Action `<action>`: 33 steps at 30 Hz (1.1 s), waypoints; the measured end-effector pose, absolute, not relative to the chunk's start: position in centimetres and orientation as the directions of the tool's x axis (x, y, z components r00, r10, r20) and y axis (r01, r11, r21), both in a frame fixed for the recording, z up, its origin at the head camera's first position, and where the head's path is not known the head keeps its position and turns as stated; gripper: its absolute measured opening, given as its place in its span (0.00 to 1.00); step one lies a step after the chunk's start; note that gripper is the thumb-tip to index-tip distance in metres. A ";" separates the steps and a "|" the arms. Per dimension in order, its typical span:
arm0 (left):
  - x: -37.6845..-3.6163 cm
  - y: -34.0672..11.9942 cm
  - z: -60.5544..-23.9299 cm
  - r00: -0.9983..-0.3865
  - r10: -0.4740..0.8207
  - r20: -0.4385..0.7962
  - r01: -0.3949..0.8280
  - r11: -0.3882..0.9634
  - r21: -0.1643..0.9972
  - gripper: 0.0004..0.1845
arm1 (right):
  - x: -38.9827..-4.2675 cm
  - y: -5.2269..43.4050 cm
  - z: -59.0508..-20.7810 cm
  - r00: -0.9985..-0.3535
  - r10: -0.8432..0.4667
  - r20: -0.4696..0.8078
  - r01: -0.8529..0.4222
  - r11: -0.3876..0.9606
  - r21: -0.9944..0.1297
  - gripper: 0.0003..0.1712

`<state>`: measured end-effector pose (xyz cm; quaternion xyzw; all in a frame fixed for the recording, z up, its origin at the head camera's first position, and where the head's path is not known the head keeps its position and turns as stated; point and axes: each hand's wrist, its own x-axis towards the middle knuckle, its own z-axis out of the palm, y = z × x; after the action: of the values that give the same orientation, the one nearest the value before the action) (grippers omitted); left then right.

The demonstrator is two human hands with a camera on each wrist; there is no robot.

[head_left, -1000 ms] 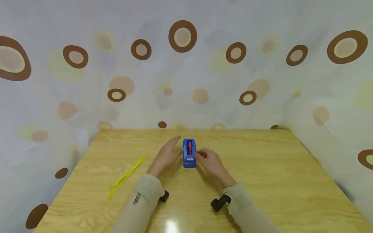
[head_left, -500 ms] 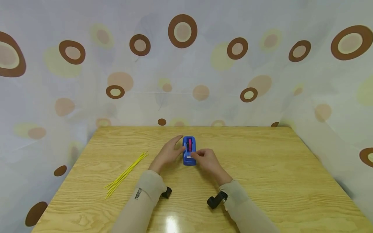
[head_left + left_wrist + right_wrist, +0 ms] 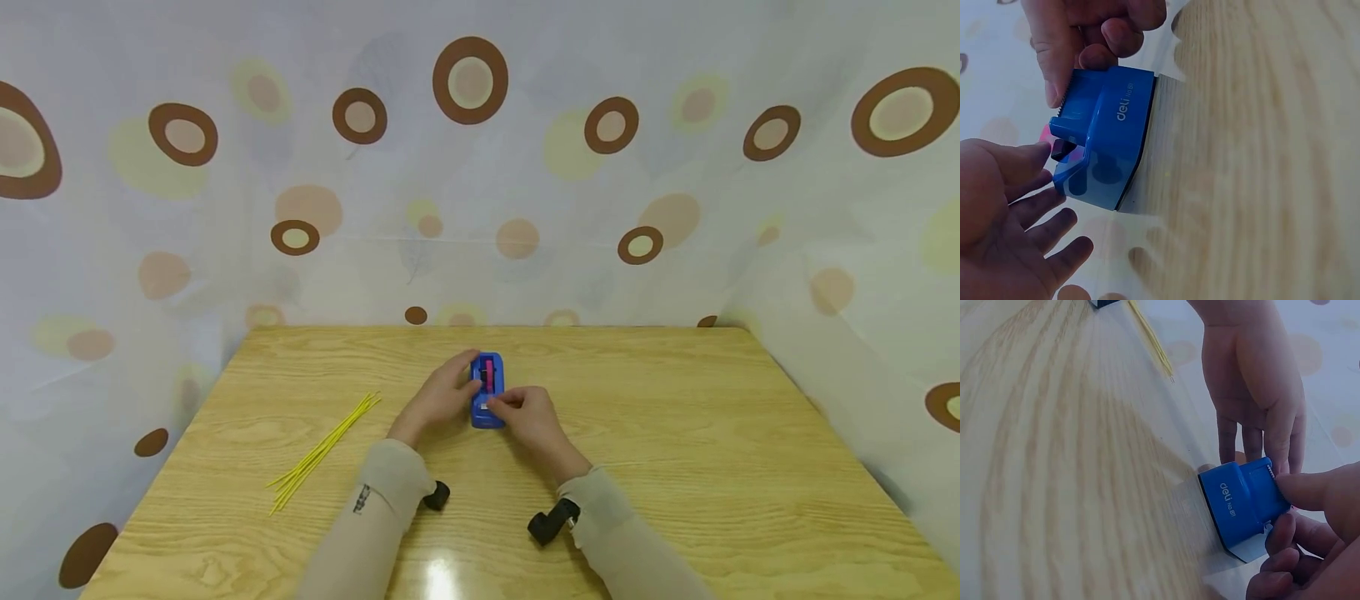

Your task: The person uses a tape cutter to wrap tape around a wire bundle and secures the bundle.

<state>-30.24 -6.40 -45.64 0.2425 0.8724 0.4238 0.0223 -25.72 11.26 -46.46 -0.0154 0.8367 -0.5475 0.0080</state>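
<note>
A blue tape dispenser [image 3: 487,419] with a pink wheel [image 3: 489,377] in its slot stands upright on the table. My left hand [image 3: 441,395] is at its left side, fingers mostly straight, thumb reaching toward the wheel. In the left wrist view that thumb comes close to the pink wheel or touches it. My right hand [image 3: 534,418] is at the dispenser's near right end. Its thumb rests on the toothed cutter edge [image 3: 1271,469], while the other fingers curl in beside the dispenser. Whether a tape end lies under the thumb is too small to tell.
A loose bundle of thin yellow strips [image 3: 322,454] lies on the wooden table [image 3: 675,467], left of the hands. Patterned cloth [image 3: 517,192] hangs behind the table and along its sides. A black wrist device [image 3: 553,523] sits at the right cuff.
My left hand has shifted right, its fingertips now at the dispenser's far end. My right thumb has moved left from the dispenser's side onto its near end. The dispenser stays in place.
</note>
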 end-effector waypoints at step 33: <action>-31.1 -5.7 -46.6 -0.913 0.396 0.101 0.316 0.525 0.790 0.31 | -26.0 10.3 -46.2 -0.980 0.078 -0.184 0.193 0.133 -0.972 0.09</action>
<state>-31.06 -5.66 -46.64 0.2040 0.8720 0.4425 0.0455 -25.96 10.28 -46.18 0.0901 0.7515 -0.6521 0.0441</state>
